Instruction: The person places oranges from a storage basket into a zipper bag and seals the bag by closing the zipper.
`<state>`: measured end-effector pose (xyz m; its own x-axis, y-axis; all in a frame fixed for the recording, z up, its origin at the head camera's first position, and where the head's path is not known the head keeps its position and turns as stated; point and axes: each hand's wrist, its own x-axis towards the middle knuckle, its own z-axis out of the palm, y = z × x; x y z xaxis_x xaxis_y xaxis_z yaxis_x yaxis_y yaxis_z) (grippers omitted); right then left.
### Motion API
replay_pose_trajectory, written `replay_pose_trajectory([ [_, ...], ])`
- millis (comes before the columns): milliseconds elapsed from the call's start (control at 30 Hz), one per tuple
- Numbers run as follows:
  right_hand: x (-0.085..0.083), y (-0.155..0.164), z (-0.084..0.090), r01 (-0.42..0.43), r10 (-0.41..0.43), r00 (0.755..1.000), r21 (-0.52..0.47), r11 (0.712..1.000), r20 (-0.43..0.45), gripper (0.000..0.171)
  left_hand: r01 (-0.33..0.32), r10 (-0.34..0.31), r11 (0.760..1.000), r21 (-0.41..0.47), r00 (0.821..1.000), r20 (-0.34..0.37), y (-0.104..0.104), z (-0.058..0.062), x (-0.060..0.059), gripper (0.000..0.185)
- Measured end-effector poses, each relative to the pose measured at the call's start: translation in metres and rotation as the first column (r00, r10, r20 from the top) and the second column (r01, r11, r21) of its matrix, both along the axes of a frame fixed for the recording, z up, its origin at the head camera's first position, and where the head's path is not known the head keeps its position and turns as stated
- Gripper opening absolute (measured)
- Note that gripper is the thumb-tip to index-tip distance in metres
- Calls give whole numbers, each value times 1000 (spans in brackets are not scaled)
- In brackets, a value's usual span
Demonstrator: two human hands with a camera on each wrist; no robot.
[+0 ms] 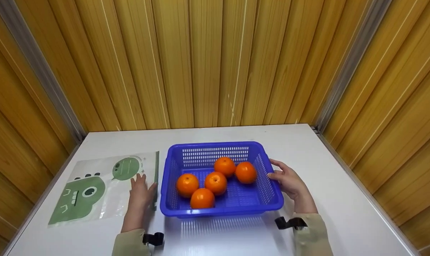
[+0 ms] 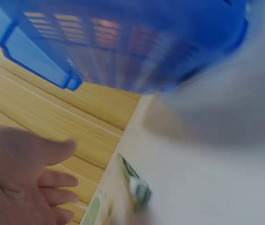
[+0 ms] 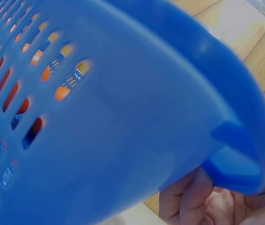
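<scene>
Several oranges (image 1: 216, 183) lie inside a blue plastic basket (image 1: 222, 212) with slotted sides. My right hand (image 1: 292, 182) grips the basket's right rim, its thumb on top; in the right wrist view, curled fingers (image 3: 195, 197) sit under the rim. To the left of the basket, my left hand (image 1: 141, 195) is spread over a flat clear plastic bag (image 1: 108, 202) printed with a green cartoon dinosaur. Whether it touches the bag cannot be told. The left wrist view has the same hand (image 2: 24, 178) with straight fingers, apart from the basket (image 2: 137, 51).
A white table (image 1: 215, 241) carries the basket and the bag. Yellow wood-patterned panels (image 1: 204, 71) enclose its back and both sides, with grey metal posts (image 1: 346, 67) at the corners. Small black wrist mounts (image 1: 289, 223) stick out from the sleeves.
</scene>
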<state>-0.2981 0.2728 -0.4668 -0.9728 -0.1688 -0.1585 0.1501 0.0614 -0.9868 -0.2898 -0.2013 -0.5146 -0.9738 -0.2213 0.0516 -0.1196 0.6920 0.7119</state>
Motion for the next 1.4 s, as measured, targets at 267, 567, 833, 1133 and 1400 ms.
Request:
replay_pose_trajectory([
  [267, -1, -1, -1, -13, 13, 1000, -2, 1000, 0, 74, -13, 31, 987, -158, 993, 115, 0, -8, 3, 65],
  [567, 0, 0, -3, -9, 9, 1000, 4, 1000, 7, 73, -112, 129, 970, -217, 990, 64, 1, -7, 12, 54],
  [833, 0, 2, -2, -36, 36, 999, 0, 999, -4, 77, -128, 145, 960, -248, 988, 52, 7, -4, 14, 50],
  [1133, -1, 2, -3, -28, 28, 1000, 3, 1000, 2, 76, -132, 145, 968, -216, 988, 45, 3, 0, 13, 25],
  [1400, -2, 4, -4, -52, 52, 999, -11, 999, -3, 76, -153, 162, 978, -145, 986, 47, -7, 9, 15, 26],
])
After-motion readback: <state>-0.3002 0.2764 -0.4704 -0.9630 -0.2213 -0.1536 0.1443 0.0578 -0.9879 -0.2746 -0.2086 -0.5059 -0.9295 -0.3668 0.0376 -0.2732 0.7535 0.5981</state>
